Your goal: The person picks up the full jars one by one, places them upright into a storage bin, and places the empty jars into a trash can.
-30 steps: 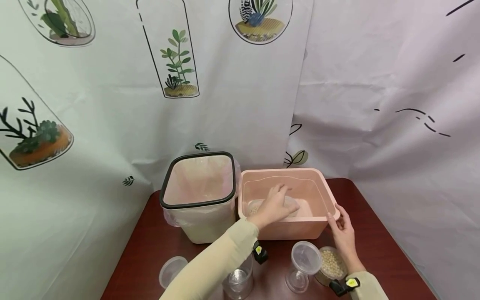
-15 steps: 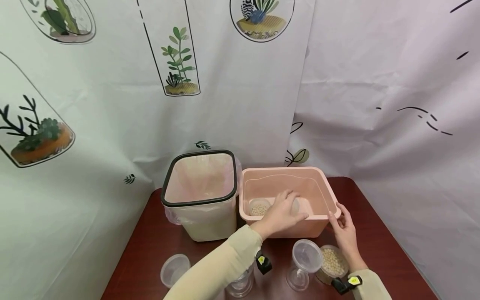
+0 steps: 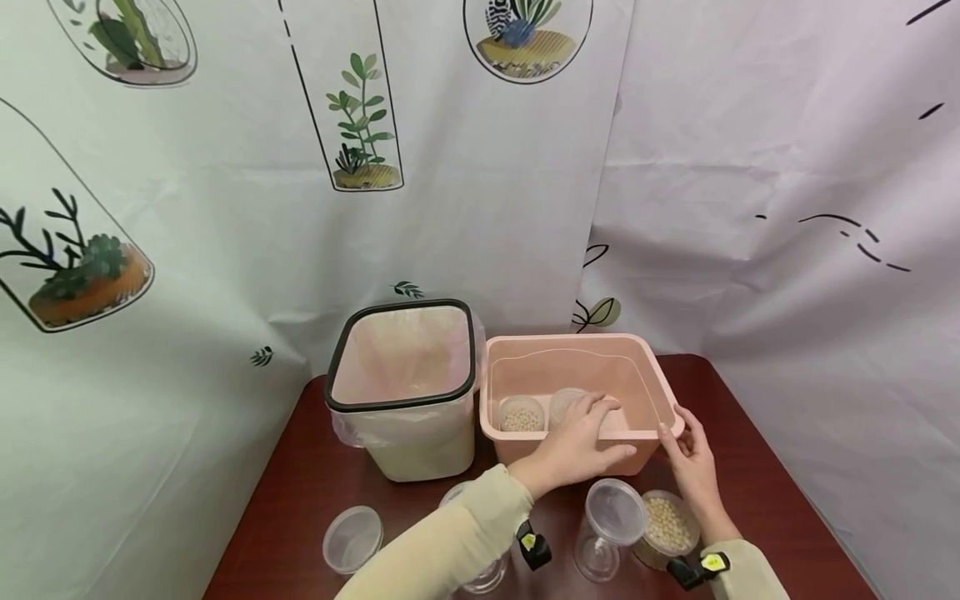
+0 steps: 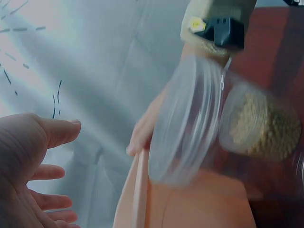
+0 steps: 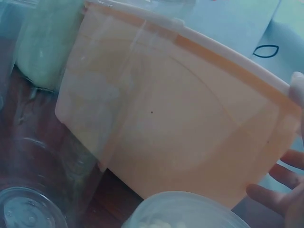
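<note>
My left hand (image 3: 577,437) hovers over the front rim of the pink plastic bin (image 3: 645,375), its fingers spread with nothing between them. In the left wrist view the same hand (image 4: 28,166) shows loosely stretched fingers. At the bin's front right corner, my right hand (image 3: 692,462) pinches the rim between thumb and fingers. Inside the bin stand two lidded tubs: one with pale round beans (image 3: 521,417) at the left, and a second tub (image 3: 566,402) partly hidden behind my left fingers.
A bin with a black rim (image 3: 401,408) and a bag liner stands left of the pink bin. In front are a clear jar with a frosted lid (image 3: 615,512), a jar of pale beans (image 3: 666,525), and a clear tub (image 3: 352,540). Another clear jar (image 3: 487,579) is mostly behind my left sleeve.
My left hand has drawn back toward me and to the right, uncovering both tubs in the pink bin. The right hand keeps its hold on the corner.
</note>
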{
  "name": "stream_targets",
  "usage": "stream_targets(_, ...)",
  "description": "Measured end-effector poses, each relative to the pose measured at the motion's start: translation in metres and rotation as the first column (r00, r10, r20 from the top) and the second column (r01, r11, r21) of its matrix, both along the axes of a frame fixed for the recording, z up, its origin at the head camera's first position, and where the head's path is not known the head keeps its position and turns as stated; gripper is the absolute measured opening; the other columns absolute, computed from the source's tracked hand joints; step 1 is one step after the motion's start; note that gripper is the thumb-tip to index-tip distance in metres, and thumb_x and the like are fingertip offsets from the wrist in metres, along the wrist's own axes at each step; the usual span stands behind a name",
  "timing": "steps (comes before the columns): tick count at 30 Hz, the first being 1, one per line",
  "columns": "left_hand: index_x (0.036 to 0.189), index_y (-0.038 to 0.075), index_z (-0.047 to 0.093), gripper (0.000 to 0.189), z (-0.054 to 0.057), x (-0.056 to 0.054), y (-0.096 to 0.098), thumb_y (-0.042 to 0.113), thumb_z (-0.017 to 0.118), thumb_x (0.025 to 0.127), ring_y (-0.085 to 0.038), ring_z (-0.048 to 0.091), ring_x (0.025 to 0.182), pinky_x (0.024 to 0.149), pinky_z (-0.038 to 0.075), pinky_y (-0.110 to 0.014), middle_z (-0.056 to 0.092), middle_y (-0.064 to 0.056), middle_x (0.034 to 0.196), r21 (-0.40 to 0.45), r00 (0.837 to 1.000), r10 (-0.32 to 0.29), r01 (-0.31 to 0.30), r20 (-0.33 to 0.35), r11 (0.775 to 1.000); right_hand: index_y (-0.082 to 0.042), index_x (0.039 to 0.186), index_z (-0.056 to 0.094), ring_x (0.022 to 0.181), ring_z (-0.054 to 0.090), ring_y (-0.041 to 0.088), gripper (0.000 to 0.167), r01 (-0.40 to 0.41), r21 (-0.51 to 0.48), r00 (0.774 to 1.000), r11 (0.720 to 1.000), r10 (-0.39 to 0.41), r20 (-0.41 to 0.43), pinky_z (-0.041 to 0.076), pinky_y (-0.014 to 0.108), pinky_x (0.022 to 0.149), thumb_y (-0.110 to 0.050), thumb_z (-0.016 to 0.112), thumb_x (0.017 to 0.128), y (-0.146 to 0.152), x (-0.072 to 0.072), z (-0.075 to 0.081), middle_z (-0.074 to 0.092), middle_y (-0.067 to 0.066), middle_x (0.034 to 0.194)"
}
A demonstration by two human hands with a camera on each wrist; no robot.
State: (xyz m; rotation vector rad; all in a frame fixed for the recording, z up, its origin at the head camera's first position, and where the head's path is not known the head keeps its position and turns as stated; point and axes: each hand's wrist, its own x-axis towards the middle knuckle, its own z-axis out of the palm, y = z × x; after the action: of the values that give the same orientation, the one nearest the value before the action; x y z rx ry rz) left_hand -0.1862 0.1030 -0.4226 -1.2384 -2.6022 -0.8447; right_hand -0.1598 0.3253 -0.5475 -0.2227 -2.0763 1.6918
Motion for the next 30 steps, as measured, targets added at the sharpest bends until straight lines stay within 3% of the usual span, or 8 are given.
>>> stream_targets(3,0.131,0.012,0.047,0.059,0.002,0.010,0.004,0.046,0.061,0.086,-0.020,0.039,0.127,0.097,0.039,-0.032,0.042,-0.010,0.137,-0.012,0.999,-0.043,0.043,-0.006,0.999,-0.026,0.144,0.032,0.093,0.052,-0.007,0.056,-0.008,0.013,1.000,1.000,0.008,0.014,0.050,0.018,0.071,-0.027,0.056,0.093,0.003,-0.001,-0.001,0.047,0.001,0.109)
stream_targets(9,0.132,0.019,0.045,0.058,0.005,0.029,0.012,0.049,0.060,0.086,-0.018,0.038,0.127,0.091,0.043,-0.031,0.042,-0.008,0.137,-0.035,0.995,-0.091,0.090,-0.035,0.995,-0.020,0.145,0.030,0.090,0.054,-0.007,0.056,-0.020,0.043,0.997,0.999,0.017,0.070,0.049,0.018,0.071,-0.027,0.054,0.095,0.001,0.010,0.017,0.048,-0.003,0.109)
stream_targets(13,0.135,0.022,0.042,0.059,0.006,0.038,0.017,0.049,0.060,0.086,-0.016,0.037,0.127,0.088,0.045,-0.028,0.040,-0.006,0.137,-0.034,0.990,-0.124,0.123,-0.062,0.992,-0.018,0.144,0.033,0.091,0.056,-0.007,0.053,-0.031,0.045,0.999,0.999,0.029,0.039,0.050,0.019,0.070,-0.022,0.052,0.096,0.007,0.016,0.022,0.051,-0.013,0.106)
stream_targets(17,0.135,0.022,0.043,0.059,0.007,0.047,0.021,0.049,0.061,0.085,-0.013,0.036,0.127,0.085,0.045,-0.024,0.039,-0.003,0.138,-0.023,0.987,-0.136,0.134,-0.082,0.991,-0.013,0.142,0.036,0.090,0.058,-0.004,0.050,-0.026,-0.012,0.998,1.000,0.025,-0.050,0.051,0.019,0.069,-0.017,0.053,0.095,0.016,0.020,0.022,0.055,-0.011,0.104)
stream_targets(19,0.134,0.022,0.044,0.059,0.006,0.052,0.024,0.049,0.061,0.085,-0.012,0.035,0.128,0.086,0.044,-0.022,0.036,0.000,0.141,-0.021,0.987,-0.143,0.142,-0.078,0.990,-0.012,0.143,0.035,0.092,0.060,-0.001,0.050,-0.035,-0.010,0.996,0.999,0.034,-0.085,0.051,0.020,0.068,-0.017,0.052,0.096,0.025,0.020,0.014,0.056,-0.009,0.105)
stream_targets(22,0.133,0.021,0.047,0.058,0.005,0.059,0.028,0.051,0.060,0.085,-0.012,0.032,0.130,0.088,0.042,-0.020,0.034,0.001,0.143,-0.029,0.985,-0.154,0.152,-0.084,0.988,-0.014,0.143,0.036,0.093,0.061,0.002,0.051,-0.029,0.021,0.992,0.999,0.032,-0.123,0.051,0.019,0.067,-0.019,0.053,0.095,0.045,0.017,-0.012,0.058,-0.004,0.109)
stream_targets(26,0.130,0.022,0.048,0.054,0.003,0.069,0.035,0.050,0.060,0.086,-0.013,0.027,0.133,0.097,0.034,-0.020,0.034,-0.004,0.143,-0.040,0.976,-0.195,0.192,-0.095,0.981,-0.022,0.143,0.036,0.094,0.061,0.000,0.050,0.042,0.094,0.995,0.995,-0.033,-0.095,0.050,0.016,0.066,-0.027,0.052,0.096,0.072,0.014,-0.047,0.058,-0.005,0.114)
stream_targets(30,0.130,0.021,0.048,0.056,-0.002,0.080,0.041,0.051,0.060,0.085,-0.016,0.023,0.135,0.100,0.030,-0.023,0.032,-0.008,0.144,-0.054,0.971,-0.217,0.212,-0.101,0.976,-0.022,0.143,0.037,0.092,0.061,-0.001,0.051,0.072,0.079,0.995,0.994,-0.066,-0.077,0.050,0.017,0.065,-0.030,0.053,0.095,0.081,0.020,-0.052,0.059,-0.008,0.112)
